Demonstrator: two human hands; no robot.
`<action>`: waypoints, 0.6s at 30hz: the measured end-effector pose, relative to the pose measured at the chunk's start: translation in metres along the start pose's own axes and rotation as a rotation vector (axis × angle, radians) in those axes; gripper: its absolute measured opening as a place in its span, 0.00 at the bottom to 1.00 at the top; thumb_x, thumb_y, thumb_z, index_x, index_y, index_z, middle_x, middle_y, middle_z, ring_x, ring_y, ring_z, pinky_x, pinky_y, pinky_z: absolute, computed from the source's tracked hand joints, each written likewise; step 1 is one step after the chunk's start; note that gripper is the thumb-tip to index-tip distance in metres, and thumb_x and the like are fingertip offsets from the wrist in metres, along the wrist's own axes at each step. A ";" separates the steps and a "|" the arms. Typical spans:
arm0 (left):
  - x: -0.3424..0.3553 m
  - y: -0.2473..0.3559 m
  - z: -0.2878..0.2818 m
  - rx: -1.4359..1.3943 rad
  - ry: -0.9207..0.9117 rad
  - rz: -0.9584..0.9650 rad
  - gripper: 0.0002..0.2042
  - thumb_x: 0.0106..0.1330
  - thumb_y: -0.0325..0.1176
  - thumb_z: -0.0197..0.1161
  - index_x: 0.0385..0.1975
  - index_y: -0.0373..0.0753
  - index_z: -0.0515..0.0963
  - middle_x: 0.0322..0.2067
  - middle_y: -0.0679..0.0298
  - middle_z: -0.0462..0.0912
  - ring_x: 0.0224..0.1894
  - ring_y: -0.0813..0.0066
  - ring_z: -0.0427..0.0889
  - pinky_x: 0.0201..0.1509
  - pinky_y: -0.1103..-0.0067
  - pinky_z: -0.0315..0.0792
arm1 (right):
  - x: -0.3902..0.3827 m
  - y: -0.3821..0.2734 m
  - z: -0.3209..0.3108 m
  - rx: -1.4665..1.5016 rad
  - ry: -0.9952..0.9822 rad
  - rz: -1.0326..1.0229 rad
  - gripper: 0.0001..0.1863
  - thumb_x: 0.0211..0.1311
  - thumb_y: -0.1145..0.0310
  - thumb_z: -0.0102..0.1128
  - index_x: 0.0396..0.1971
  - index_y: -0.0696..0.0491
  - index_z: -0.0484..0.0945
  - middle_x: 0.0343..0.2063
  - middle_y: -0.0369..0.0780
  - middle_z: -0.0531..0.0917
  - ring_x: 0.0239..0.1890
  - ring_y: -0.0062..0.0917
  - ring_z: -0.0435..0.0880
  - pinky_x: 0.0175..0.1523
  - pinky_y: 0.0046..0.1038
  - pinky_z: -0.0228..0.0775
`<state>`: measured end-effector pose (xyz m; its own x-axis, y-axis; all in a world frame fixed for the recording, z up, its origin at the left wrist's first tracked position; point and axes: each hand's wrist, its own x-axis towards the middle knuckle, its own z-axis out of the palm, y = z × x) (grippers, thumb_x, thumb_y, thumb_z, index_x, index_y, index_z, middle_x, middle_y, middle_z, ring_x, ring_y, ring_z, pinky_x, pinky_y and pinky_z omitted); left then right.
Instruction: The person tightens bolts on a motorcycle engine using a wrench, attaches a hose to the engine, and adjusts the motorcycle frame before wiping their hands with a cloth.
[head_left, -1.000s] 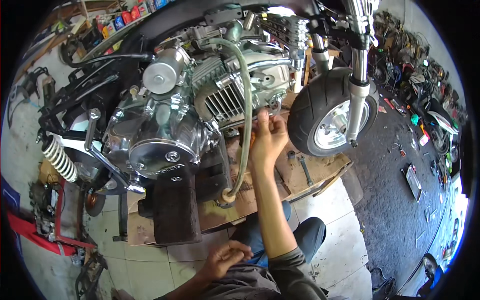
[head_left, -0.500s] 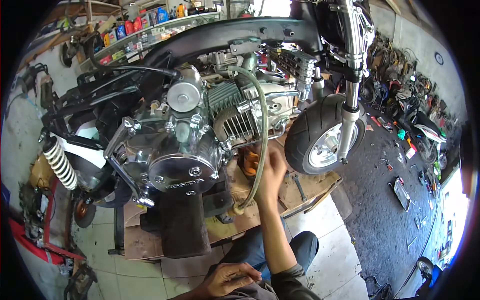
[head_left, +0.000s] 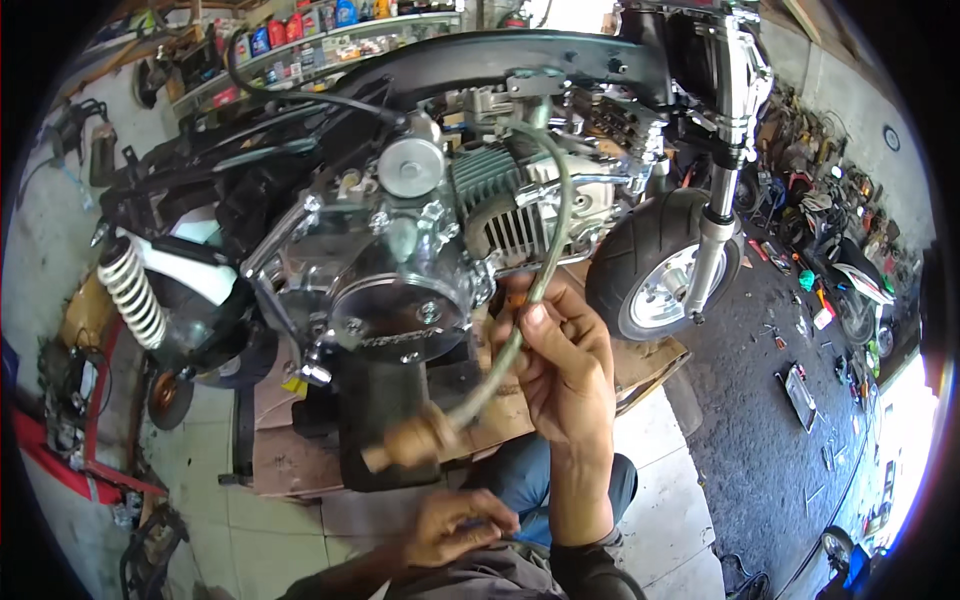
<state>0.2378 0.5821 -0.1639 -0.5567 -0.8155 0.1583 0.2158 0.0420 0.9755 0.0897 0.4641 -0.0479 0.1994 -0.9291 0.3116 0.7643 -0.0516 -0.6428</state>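
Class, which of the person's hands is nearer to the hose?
Right. The right hand grips the hose partway along; the left hand is apart from it, lower in the picture.

**Right hand grips a hose beside a bare motorcycle**

From where I stand, the thumb presses on the pale, cloudy tube, which arches down past the finned cylinder. The brownish fitting at its lower end is blurred, out in front of the polished engine cover. The left hand hangs over the person's lap, fingers loosely bent, well apart from the hose. Brown cardboard lies beneath the engine, above white floor tiles. To the right stands the front wheel; at the left, a white-coiled shock absorber. Colourful bottles line a shelf behind, and parts crowd the right-hand wall.
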 end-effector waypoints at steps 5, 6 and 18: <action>0.000 0.024 -0.016 -0.084 0.167 0.183 0.08 0.63 0.17 0.55 0.40 0.28 0.75 0.39 0.55 0.79 0.44 0.69 0.80 0.49 0.77 0.74 | 0.004 0.016 0.007 -0.106 0.071 -0.074 0.12 0.64 0.77 0.50 0.46 0.65 0.68 0.29 0.47 0.80 0.31 0.26 0.83 0.32 0.23 0.81; -0.001 0.029 -0.019 -0.038 0.191 0.274 0.08 0.62 0.17 0.56 0.40 0.28 0.75 0.38 0.54 0.79 0.43 0.69 0.80 0.48 0.77 0.74 | 0.003 0.018 0.007 -0.087 0.069 -0.094 0.12 0.65 0.77 0.50 0.46 0.65 0.68 0.29 0.47 0.80 0.32 0.26 0.83 0.32 0.23 0.81; 0.028 0.107 -0.061 0.691 0.593 0.696 0.12 0.60 0.19 0.59 0.43 0.28 0.74 0.49 0.48 0.72 0.36 0.70 0.81 0.35 0.79 0.79 | 0.003 0.023 0.009 -0.212 0.023 -0.102 0.15 0.65 0.74 0.53 0.48 0.65 0.67 0.29 0.46 0.81 0.29 0.24 0.82 0.33 0.22 0.80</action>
<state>0.2946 0.5284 -0.0647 0.0163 -0.6276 0.7783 -0.2601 0.7490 0.6094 0.1134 0.4636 -0.0550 0.1120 -0.9230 0.3682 0.6331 -0.2193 -0.7423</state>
